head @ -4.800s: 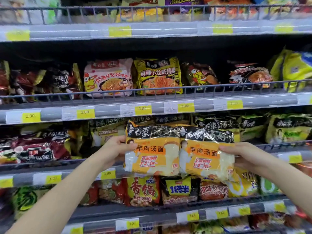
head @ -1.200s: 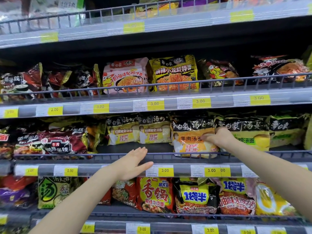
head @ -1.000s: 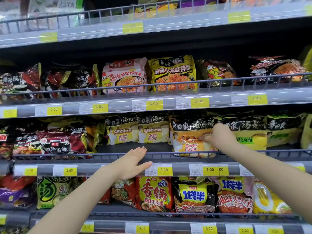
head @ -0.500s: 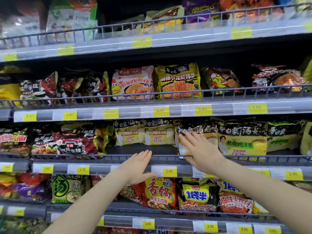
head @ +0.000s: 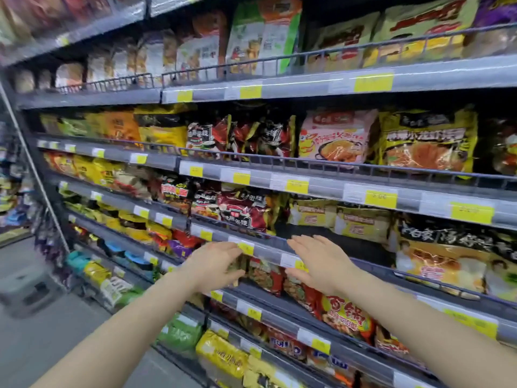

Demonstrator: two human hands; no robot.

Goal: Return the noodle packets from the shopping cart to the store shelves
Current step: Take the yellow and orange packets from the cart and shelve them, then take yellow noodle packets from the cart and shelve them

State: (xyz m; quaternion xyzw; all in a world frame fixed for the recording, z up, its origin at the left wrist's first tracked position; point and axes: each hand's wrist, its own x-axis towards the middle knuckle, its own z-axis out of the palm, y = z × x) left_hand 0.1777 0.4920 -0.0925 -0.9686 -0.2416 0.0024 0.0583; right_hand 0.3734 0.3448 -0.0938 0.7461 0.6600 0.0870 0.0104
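Yellow-orange plastic noodle packet with black top band (head: 436, 264): was stood upright on the grey metal shelf (head: 268, 247), behind its wire rail, presumably for display; left hand (head: 212, 268) and right hand (head: 321, 261): fingers were spread, nothing gripped.

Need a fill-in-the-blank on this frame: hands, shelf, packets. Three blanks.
1. Both hands, left and right, hold ____.
2. The price tags on the shelf rail are ____ in colour.
3. The pink packet sits ____ the shelf the hands are at.

Missing: nothing; yellow; above
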